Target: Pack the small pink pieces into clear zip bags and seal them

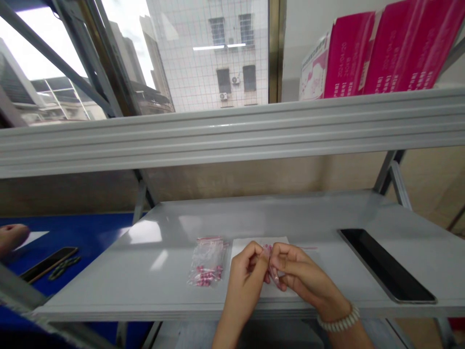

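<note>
My left hand [250, 269] and my right hand [296, 271] meet above the front of the grey table, fingers pinched together. Between them is a small clear plastic bag [273, 274] with pink bits showing near its top; the fingers cover much of it. A white sheet [240, 245] lies beneath my hands. To the left rests a clear zip bag [207, 261] with several pink beads gathered at its bottom. Partly hidden behind my right hand, another flat clear bag [311, 249] shows a reddish zip line.
A black tablet [387, 264] lies on the grey table [174, 286] at the right. Pink boxes [348, 55] stand on the shelf [225, 138] overhead. At far left, another person's hand [13, 237] is over a blue table [98, 232], near a phone [49, 264] and a dark beaded strand [64, 267].
</note>
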Demonstrator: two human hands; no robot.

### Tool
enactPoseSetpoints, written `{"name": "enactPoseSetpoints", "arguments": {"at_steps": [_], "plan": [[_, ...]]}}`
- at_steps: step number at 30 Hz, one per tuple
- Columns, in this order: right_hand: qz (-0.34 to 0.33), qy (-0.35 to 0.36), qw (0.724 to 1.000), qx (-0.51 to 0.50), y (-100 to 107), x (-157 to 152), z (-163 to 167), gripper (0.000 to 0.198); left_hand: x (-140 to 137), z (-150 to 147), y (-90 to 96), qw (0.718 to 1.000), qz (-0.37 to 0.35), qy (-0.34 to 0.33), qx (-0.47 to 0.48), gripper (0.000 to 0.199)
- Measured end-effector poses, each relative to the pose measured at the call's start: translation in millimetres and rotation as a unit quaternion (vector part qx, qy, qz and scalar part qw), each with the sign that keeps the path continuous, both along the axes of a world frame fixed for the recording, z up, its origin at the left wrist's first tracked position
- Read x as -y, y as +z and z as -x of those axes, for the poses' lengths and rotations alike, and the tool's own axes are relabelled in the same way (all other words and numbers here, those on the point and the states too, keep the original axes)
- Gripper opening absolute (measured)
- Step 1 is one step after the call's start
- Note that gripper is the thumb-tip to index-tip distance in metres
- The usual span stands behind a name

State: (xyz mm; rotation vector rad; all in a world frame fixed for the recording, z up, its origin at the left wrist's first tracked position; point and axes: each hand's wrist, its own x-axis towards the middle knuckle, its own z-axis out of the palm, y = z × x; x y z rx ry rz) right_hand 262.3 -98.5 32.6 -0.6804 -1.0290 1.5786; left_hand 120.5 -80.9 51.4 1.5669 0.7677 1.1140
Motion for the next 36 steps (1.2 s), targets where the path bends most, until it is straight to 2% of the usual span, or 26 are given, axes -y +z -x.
{"name": "enactPoseSetpoints", "arguments": {"at_steps": [5, 11, 13, 16, 19, 20, 22, 25, 26, 31, 36], "plan": [[-0.003, -0.07, 0.997, 0.032, 5.4, 0.8, 0.0, 0.038, 0.9, 0.6, 0.2, 0.995, -0.037, 0.028, -0.086, 0.026], [-0.06, -0.081, 0.975, 0.196, 5.6, 0.6, 7.1, 0.032, -0.4, 0.9, -4.6, 0.988, -0.066, 0.068, -0.124, 0.028], [-0.075, -0.124, 0.959, 0.242, 4.2, -0.7, 10.1, 0.026, -1.2, 3.1, -6.0, 0.976, -0.099, 0.098, -0.167, 0.026], [-0.085, -0.215, 0.93, 0.285, 2.3, -3.6, 10.3, 0.018, -2.4, 9.2, -4.9, 0.941, -0.167, 0.178, -0.236, 0.02], [-0.076, -0.228, 0.927, 0.286, 2.7, -5.0, 5.6, 0.015, -2.9, 17.0, 0.4, 0.923, -0.212, 0.222, -0.234, 0.027], [-0.074, -0.218, 0.931, 0.284, 3.5, -4.7, 3.9, 0.015, -2.8, 19.6, 2.1, 0.924, -0.225, 0.218, -0.219, 0.026], [-0.071, -0.19, 0.939, 0.278, 5.9, -3.2, 1.7, 0.017, -2.2, 24.0, 3.7, 0.931, -0.253, 0.168, -0.202, 0.01], [-0.063, -0.148, 0.948, 0.274, 9.2, -1.1, 1.4, 0.018, -2.3, 27.2, -0.5, 0.934, -0.273, 0.051, -0.226, 0.076], [-0.062, -0.141, 0.949, 0.274, 9.7, -0.9, 1.6, 0.018, -2.8, 27.4, -2.9, 0.933, -0.27, 0.032, -0.236, 0.083], [-0.066, -0.15, 0.945, 0.281, 4.9, -4.5, -0.3, 0.018, -6.4, 27.3, -6.3, 0.936, -0.253, 0.057, -0.237, 0.055], [-0.073, -0.168, 0.938, 0.293, -3.0, -8.7, -2.1, 0.018, -8.0, 28.8, -2.1, 0.93, -0.265, 0.068, -0.247, 0.061]]}}
